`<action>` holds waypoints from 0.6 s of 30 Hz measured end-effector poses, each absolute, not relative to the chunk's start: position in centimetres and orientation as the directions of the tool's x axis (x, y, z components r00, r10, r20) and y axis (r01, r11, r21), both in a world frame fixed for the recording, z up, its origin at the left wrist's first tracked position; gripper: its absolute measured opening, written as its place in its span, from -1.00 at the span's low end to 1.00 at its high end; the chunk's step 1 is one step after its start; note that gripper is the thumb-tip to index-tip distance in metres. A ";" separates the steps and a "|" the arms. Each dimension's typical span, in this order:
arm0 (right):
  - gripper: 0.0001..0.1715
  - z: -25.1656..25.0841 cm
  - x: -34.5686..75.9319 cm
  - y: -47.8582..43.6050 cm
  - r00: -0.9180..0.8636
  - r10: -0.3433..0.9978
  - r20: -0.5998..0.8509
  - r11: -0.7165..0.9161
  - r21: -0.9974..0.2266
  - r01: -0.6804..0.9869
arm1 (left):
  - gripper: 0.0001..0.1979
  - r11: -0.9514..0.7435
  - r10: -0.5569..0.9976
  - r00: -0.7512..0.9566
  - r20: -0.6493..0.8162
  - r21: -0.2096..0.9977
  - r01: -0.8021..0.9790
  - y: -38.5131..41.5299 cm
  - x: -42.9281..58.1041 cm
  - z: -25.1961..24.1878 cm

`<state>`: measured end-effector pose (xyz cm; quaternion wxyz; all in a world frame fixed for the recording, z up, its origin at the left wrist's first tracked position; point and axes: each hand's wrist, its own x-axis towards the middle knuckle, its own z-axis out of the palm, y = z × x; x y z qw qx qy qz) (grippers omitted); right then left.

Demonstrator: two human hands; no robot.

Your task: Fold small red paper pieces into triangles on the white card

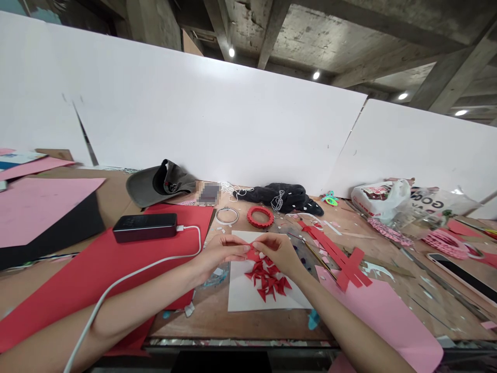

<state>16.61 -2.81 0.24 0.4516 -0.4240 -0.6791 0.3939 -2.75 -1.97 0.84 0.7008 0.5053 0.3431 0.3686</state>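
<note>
My left hand [227,251] and my right hand [276,248] meet above a white paper sheet [240,295]. Both sets of fingertips pinch a small piece of red paper [252,252], largely hidden by the fingers. Just below, a loose heap of small pointed, folded red paper pieces [268,282] lies on the sheet. Beyond my hands rests a red ring [260,217] with a ridged, notched edge, and left of it a thin white hoop [227,216]. Long red paper strips [334,248] are spread crosswise to the right of my right hand.
A black power bank [145,228] with a white cable sits on red card [89,264] at left, near a grey cap [159,184]. Black cloth [289,197] lies at the back. Pink paper [380,316], a phone [466,277] and plastic bags [382,199] are on the right.
</note>
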 end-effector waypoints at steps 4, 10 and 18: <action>-0.76 0.6 16.4 -3.1 -0.240 0.901 0.362 0.402 -0.905 0.143 | -0.78 0.340 0.868 0.465 -0.175 0.892 -0.299 -1.6 -2.7 0.5; -0.61 0.3 16.0 -3.5 -0.314 0.893 0.323 0.364 -0.928 0.082 | -0.77 0.379 0.843 0.495 -0.208 0.884 -0.274 -1.6 -2.8 0.3; -0.54 0.1 15.9 -3.3 -0.290 0.912 0.289 0.303 -0.953 0.003 | -0.75 0.315 0.869 0.472 -0.147 0.901 -0.300 -1.9 -2.8 0.2</action>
